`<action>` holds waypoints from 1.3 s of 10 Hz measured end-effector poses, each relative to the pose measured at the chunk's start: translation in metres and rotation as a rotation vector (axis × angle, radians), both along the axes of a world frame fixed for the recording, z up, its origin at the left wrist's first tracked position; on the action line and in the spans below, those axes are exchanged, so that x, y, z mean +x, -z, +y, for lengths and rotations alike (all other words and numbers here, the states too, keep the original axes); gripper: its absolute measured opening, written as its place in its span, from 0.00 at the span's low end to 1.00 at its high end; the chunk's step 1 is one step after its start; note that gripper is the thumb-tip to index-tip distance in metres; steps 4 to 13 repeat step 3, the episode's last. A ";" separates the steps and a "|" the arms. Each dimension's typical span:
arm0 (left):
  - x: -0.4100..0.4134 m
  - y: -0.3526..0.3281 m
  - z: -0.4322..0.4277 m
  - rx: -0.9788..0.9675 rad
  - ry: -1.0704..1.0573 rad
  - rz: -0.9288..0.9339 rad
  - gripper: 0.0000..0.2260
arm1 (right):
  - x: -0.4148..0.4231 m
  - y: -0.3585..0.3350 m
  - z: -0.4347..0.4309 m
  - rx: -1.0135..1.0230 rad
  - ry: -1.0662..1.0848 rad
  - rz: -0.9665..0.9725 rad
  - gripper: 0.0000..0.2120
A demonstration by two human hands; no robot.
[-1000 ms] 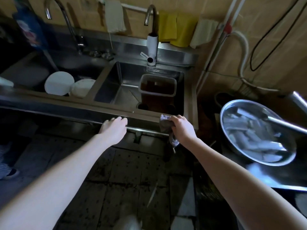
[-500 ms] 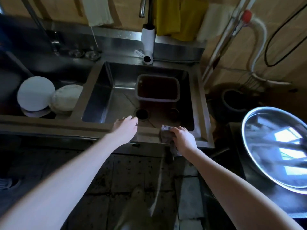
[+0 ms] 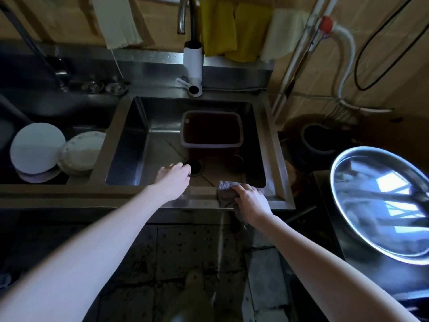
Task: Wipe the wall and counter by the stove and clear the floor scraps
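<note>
My right hand grips a grey cleaning cloth and holds it against the front rim of the steel sink; part of the cloth hangs over the edge. My left hand reaches over the same rim into the basin near the drain hole, fingers loosely bent and holding nothing. The tiled wall rises behind the sink and to the right.
A brown plastic tub sits in the basin under the white tap spout. White plates lie in the left basin. A large steel bowl stands at right. Yellow cloths hang on the wall. Dark tiled floor below.
The view has closed in on the sink and tipped down. My left hand moved from the front rim into the basin toward the drain. My right hand stays on the rim with the cloth.
</note>
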State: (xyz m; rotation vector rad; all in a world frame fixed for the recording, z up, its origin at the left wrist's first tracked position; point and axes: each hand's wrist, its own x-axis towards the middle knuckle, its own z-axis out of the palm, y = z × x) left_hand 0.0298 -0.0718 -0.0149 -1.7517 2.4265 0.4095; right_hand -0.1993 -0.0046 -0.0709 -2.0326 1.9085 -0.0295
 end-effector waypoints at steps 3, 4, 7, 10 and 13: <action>-0.011 -0.035 0.048 -0.075 -0.079 -0.001 0.11 | -0.017 -0.045 0.021 -0.167 -0.026 0.054 0.20; -0.011 -0.035 0.048 -0.075 -0.079 -0.001 0.11 | -0.017 -0.045 0.021 -0.167 -0.026 0.054 0.20; -0.011 -0.035 0.048 -0.075 -0.079 -0.001 0.11 | -0.017 -0.045 0.021 -0.167 -0.026 0.054 0.20; -0.011 -0.035 0.048 -0.075 -0.079 -0.001 0.11 | -0.017 -0.045 0.021 -0.167 -0.026 0.054 0.20; -0.011 -0.035 0.048 -0.075 -0.079 -0.001 0.11 | -0.017 -0.045 0.021 -0.167 -0.026 0.054 0.20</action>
